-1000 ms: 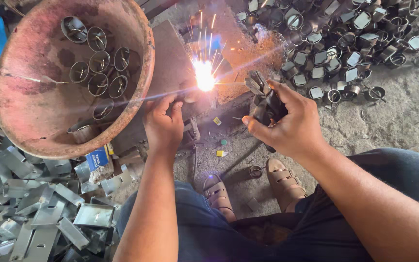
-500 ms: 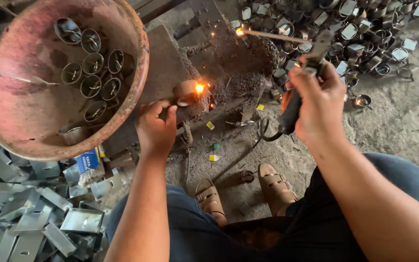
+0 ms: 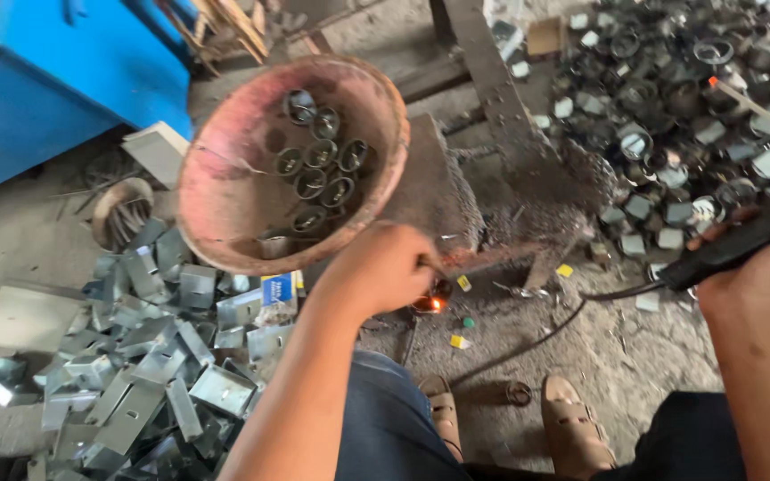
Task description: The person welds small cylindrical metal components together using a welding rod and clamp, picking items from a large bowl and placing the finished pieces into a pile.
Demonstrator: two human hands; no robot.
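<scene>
Both hands are closed on something. At the right edge of the frame, the right hand (image 3: 764, 276) has a tight grip on a black welding holder with a cable (image 3: 728, 249); a thin rod with an orange tip (image 3: 746, 98) sticks up from it toward the upper right. In the middle, the left hand (image 3: 380, 267) is curled into a narrow grip, pinching a small metal piece that still glows orange (image 3: 436, 303) just below the hand, by the edge of the flat grey metal worktop (image 3: 438, 191).

Biggest of all is the blue metal box (image 3: 37, 89) in the upper left of the frame. Next comes the round reddish bowl (image 3: 225, 178), a little left of the top middle, with short metal rings (image 3: 318, 169) lying inside it. A big heap of the same dark rings (image 3: 670, 116) fills the upper right. A pile of bent shiny metal plates (image 3: 153, 356) covers the lower left. Two tan sandals (image 3: 572, 428) stand on the dusty floor at the bottom.
</scene>
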